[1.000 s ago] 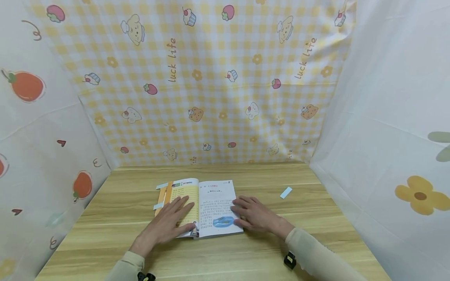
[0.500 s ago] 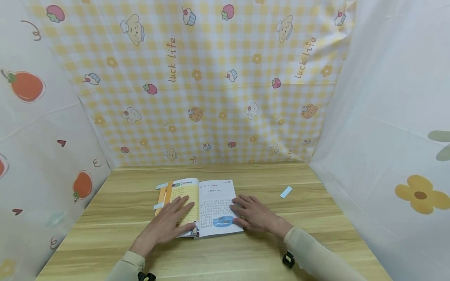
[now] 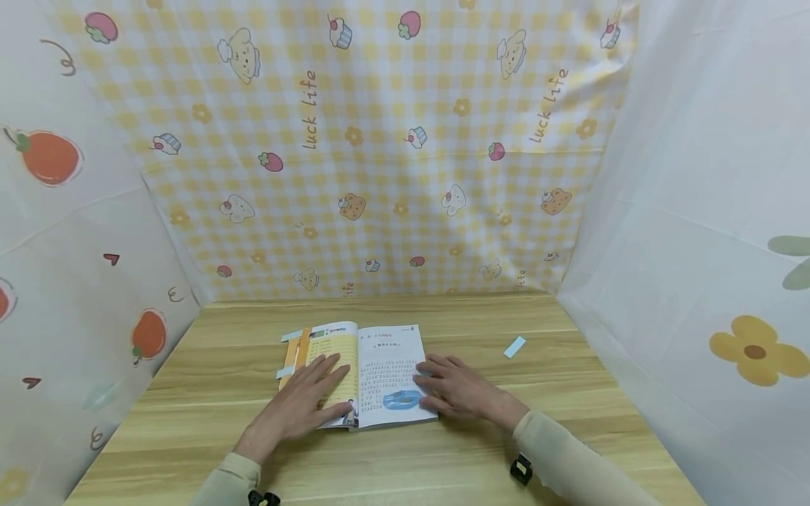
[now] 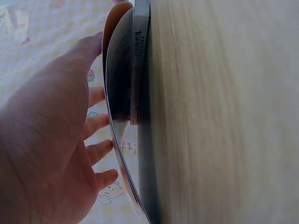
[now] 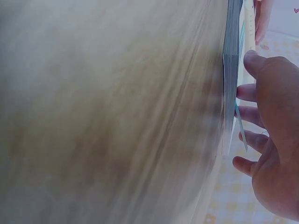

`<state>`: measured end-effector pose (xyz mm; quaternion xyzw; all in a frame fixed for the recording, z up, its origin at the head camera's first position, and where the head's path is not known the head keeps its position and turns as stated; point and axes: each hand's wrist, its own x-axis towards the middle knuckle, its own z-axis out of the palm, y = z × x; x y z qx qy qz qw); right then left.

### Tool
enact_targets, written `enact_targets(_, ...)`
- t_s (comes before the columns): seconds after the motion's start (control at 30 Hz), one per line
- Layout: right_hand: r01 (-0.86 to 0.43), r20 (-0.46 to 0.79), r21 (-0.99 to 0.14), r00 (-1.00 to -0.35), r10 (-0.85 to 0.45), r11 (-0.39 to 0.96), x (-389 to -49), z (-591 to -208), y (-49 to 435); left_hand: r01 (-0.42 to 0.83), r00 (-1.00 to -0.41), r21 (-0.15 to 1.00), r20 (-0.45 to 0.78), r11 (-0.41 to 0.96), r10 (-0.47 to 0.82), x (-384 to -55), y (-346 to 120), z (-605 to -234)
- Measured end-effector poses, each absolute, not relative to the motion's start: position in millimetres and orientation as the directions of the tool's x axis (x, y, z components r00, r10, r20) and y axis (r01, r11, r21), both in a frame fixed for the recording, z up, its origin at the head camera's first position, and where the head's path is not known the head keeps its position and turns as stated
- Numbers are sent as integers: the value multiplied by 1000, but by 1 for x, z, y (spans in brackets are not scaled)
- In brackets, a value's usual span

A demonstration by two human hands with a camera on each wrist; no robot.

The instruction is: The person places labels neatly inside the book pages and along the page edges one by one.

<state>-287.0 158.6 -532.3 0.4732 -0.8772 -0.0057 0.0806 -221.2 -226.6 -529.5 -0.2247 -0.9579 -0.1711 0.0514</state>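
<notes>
An open book (image 3: 389, 355) lies on the wooden table, with printed text and a blue picture on its right page. My left hand (image 3: 294, 407) rests on the yellowish left page, fingers spread and straight. In the left wrist view, the left pages bow up away from the table beneath that hand (image 4: 51, 121). At the book's right edge, my right hand (image 3: 458, 390) rests with relaxed fingers on the page margin. A thin pale blue strip (image 5: 241, 128) sticks out of the book's edge under the right fingers. More pale blue strips (image 3: 286, 371) project from the left edge.
Beyond the right hand, a loose light blue strip (image 3: 515, 347) lies on the wooden table (image 3: 506, 450). A yellow checked cloth (image 3: 380, 232) hangs behind the table, and pale printed sheets (image 3: 671, 246) stand at both sides. A black wrist camera (image 3: 522, 469) sits under the right sleeve.
The right hand shifts very slightly at the page edge. Otherwise the left hand, book and loose strip stay in place.
</notes>
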Motion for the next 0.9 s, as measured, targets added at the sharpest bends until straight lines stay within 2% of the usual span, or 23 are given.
enact_targets(0.3, -829, 127, 30, -550, -825, 558, -286, -532, 161, 453, -891, 307, 188, 837, 414, -218, -227, -528)
enact_targets(0.63, -831, 138, 75, -538, -831, 551, -288, -529, 162, 454, -890, 303, 192, 838, 413, -219, -227, -527)
enact_targets(0.9, -807, 110, 90, -575, -811, 584, -288, -528, 156, 449, -893, 306, 181, 839, 412, -220, -226, -527)
